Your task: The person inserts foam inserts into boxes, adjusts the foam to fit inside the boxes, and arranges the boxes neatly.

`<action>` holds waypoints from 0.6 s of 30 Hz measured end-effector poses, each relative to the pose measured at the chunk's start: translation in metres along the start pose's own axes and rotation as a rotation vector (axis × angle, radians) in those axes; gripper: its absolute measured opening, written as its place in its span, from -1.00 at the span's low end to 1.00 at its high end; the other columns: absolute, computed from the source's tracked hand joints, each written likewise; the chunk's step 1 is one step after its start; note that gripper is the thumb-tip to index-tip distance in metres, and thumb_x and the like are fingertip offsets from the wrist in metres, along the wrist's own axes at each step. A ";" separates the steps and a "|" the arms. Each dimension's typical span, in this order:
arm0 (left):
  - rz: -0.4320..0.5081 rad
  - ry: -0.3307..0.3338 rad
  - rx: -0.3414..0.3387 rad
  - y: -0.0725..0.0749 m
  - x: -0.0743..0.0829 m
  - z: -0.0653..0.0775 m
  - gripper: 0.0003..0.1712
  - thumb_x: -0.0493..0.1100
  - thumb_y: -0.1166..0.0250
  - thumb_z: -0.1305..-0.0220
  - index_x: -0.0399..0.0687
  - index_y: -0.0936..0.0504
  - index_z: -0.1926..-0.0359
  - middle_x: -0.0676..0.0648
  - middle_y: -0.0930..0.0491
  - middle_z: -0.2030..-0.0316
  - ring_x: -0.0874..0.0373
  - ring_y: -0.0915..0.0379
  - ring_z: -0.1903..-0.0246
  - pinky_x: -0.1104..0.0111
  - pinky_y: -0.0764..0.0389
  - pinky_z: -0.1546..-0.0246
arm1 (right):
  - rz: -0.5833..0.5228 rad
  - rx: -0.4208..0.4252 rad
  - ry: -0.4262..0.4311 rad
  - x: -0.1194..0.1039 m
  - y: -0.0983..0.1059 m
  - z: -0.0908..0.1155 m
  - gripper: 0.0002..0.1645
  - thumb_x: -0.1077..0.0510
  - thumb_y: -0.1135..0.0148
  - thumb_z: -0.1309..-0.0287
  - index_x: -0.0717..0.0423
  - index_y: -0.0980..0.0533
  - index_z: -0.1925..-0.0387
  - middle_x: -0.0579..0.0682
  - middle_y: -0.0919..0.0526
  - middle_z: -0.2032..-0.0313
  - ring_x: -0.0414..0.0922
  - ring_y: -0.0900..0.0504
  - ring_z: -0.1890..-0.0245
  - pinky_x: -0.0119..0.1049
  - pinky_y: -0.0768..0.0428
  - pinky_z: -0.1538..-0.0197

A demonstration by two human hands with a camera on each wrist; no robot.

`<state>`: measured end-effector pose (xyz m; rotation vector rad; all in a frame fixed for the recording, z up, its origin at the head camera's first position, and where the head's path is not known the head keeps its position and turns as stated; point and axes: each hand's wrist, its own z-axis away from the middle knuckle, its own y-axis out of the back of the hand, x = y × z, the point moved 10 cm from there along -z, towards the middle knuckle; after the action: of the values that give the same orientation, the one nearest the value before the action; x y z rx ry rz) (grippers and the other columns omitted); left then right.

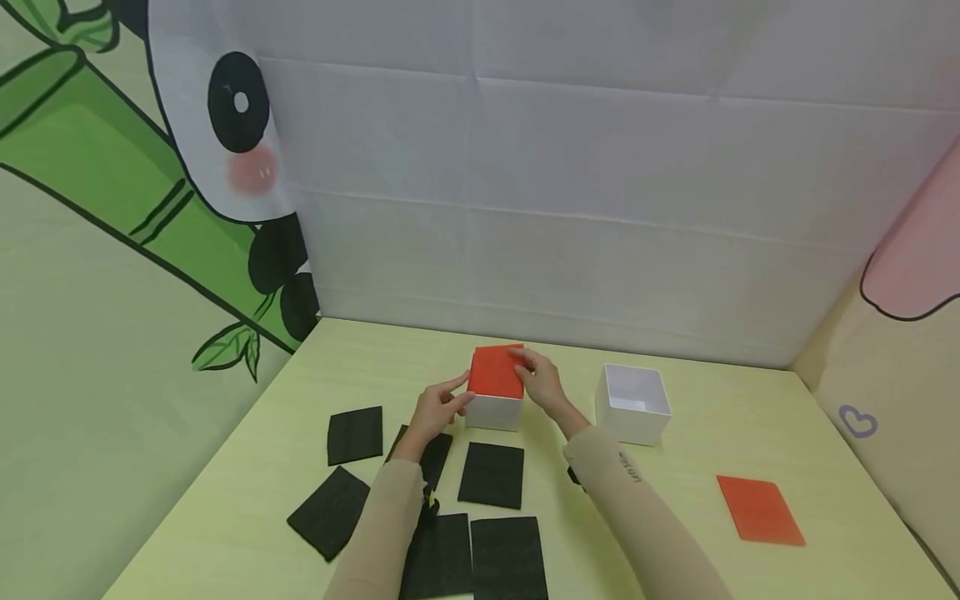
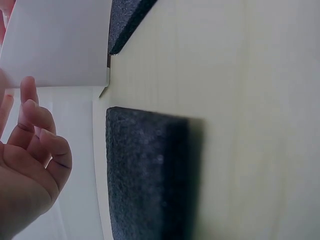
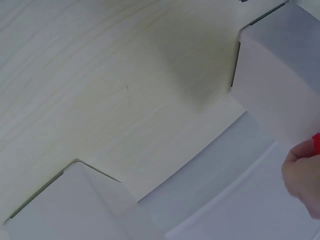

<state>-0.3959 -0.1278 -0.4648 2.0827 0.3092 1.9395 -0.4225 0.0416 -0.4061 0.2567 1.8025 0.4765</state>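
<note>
A red square sheet (image 1: 495, 371) lies over the top of a white box (image 1: 492, 412) near the back of the table. My right hand (image 1: 542, 382) pinches the sheet by its right edge; only a bit of red shows at the fingers in the right wrist view. On the box's left side, my left hand (image 1: 435, 410) touches the rim with thumb and forefinger spread. Its other fingers are loosely bent beside the white wall (image 2: 55, 45) in the left wrist view. Whether the sheet rests fully on the rim cannot be told.
An open-topped white box (image 1: 633, 425) stands to the right. Another red sheet (image 1: 761, 510) lies farther right. Several black foam squares, one of them (image 1: 491, 475) before the red-topped box, lie across the left and front of the table. A white cloth (image 1: 562, 275) hangs behind.
</note>
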 end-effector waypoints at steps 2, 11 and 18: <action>-0.002 0.000 -0.001 0.000 0.000 0.000 -0.46 -0.09 -0.22 -0.15 0.06 -0.39 -0.19 -0.06 -0.48 0.67 0.15 -0.26 0.69 0.40 -0.26 0.65 | 0.021 -0.007 0.009 -0.001 -0.001 0.000 -0.60 0.44 0.00 -0.15 0.30 -0.42 -0.06 0.22 -0.49 0.01 0.06 -0.46 0.04 -0.16 -0.44 0.05; -0.014 -0.002 -0.002 -0.001 -0.001 -0.002 -0.43 -0.07 -0.24 -0.13 0.07 -0.38 -0.20 -0.06 -0.48 0.66 0.13 -0.27 0.67 0.40 -0.28 0.63 | 0.192 0.007 0.132 -0.009 0.001 0.002 -0.56 0.45 -0.15 -0.03 0.35 -0.44 -0.02 0.25 -0.50 0.04 0.08 -0.46 0.29 -0.25 -0.46 0.29; -0.025 -0.002 0.003 -0.001 -0.002 -0.001 -0.45 -0.09 -0.23 -0.14 0.07 -0.38 -0.20 -0.07 -0.48 0.67 0.18 -0.23 0.72 0.41 -0.23 0.67 | 0.241 0.020 0.200 0.014 -0.001 -0.005 -0.53 0.27 -0.26 -0.02 0.28 -0.47 -0.02 0.31 -0.32 -0.09 0.22 -0.37 0.02 -0.03 -0.39 0.04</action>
<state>-0.3974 -0.1277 -0.4666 2.0727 0.3357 1.9240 -0.4311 0.0455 -0.4173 0.4574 1.9822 0.6738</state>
